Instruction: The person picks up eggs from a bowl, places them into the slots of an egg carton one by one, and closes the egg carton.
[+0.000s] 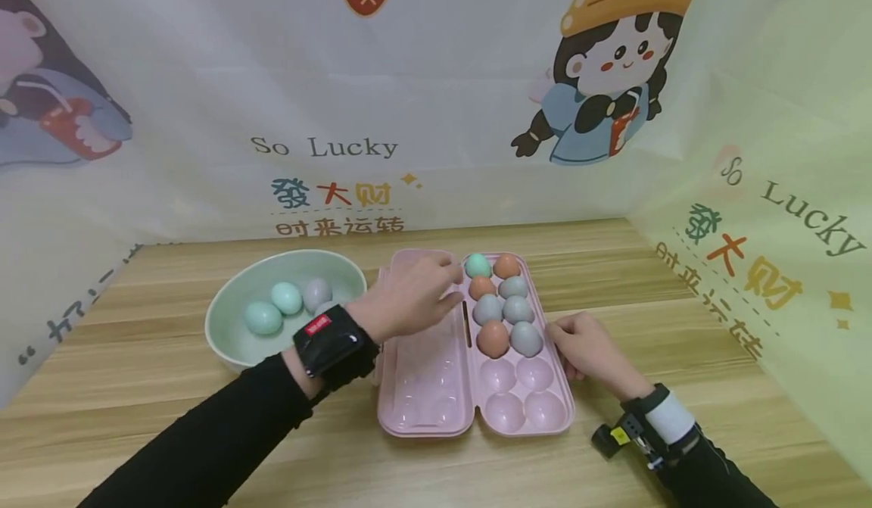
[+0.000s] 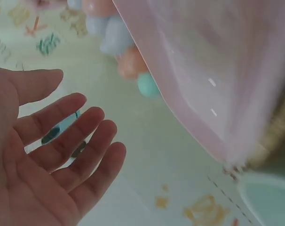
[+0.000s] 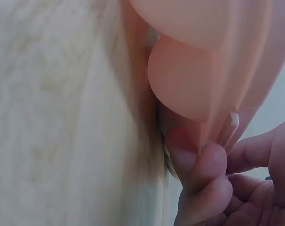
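Left hand (image 1: 414, 294) is spread, empty; right hand (image 1: 591, 347) pinches one carton (image 1: 425, 372). It holds eight eggs (image 1: 493, 339); one bowl (image 1: 233, 296) shows four.

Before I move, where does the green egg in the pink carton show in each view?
Head: the green egg is slightly right of centre, just below mid-height, in the carton's far row.
Left wrist: just above centre, partly hidden behind the carton's edge.
Right wrist: not in it.
Shared landmark: the pink carton, visible in all three.
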